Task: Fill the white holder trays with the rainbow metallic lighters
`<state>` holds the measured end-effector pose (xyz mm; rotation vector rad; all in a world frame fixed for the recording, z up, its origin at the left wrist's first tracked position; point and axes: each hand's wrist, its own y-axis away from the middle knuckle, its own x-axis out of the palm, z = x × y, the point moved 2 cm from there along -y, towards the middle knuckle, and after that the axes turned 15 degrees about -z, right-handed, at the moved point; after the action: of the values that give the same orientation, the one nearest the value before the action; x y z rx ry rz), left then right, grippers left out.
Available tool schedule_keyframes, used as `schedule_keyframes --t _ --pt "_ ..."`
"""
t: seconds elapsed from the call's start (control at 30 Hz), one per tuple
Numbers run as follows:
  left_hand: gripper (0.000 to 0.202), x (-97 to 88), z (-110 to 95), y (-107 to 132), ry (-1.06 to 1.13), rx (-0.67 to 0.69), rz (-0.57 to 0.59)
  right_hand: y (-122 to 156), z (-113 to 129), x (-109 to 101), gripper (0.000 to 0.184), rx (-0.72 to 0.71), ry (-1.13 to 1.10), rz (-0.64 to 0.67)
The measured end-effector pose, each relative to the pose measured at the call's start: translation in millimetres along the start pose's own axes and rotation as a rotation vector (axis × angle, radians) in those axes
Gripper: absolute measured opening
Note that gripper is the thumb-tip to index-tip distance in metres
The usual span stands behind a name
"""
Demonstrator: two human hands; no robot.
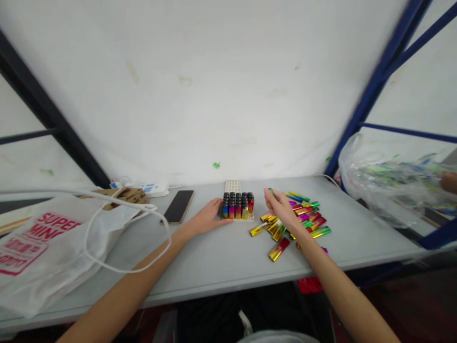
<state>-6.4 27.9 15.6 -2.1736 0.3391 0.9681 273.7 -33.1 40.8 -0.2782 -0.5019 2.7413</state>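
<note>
Several shiny lighters [238,211] stand upright in tight rows in a pale tray [249,219], black ends up. My left hand [210,216] grips the left side of this tray, thumb along the front and fingers behind. To the right, my right hand [277,206] is raised over a loose pile and pinches a lighter [271,191], with only its green end showing. The pile of loose lighters [316,221] in gold, red, green and purple lies beneath and around my right wrist. Nearer the front edge, a red and gold lighter [279,249] lies apart.
Behind the tray is a white holed rack [233,186] against the wall. A phone [179,206] lies on the grey table [214,259], left of my left hand. A white plastic bag [67,243] and a looped white cable [169,233] occupy the left; a clear bag [383,186] and another person's hand [449,182] are far right.
</note>
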Motion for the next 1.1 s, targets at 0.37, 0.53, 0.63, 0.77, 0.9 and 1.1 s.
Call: schedule_keyframes --t 0.37,0.53,0.63,0.77,0.9,1.1 --pt "0.072 0.3 6.2 -1.0 -0.025 0.013 0.008 4.0 5.0 1.5 0.045 -0.186 0.308 -0.167" --pt "0.073 0.4 5.7 -0.7 -0.024 0.019 0.004 6.8 7.1 4.6 0.044 -0.202 0.323 -0.094" --pt "0.075 0.2 5.7 -0.8 -0.028 0.01 0.006 5.6 3.1 3.5 0.036 -0.208 0.358 -0.109" --pt "0.075 -0.4 4.3 -1.2 -0.023 -0.003 0.02 2.8 -0.2 2.3 0.041 -0.221 0.415 -0.026" --pt "0.073 -1.4 1.8 -1.0 -0.017 0.001 0.019 1.6 1.5 1.6 0.04 -0.288 0.468 0.098" --pt "0.074 -1.8 1.6 -1.1 -0.004 -0.001 0.003 -1.2 9.5 -5.9 0.045 -0.521 0.544 0.163"
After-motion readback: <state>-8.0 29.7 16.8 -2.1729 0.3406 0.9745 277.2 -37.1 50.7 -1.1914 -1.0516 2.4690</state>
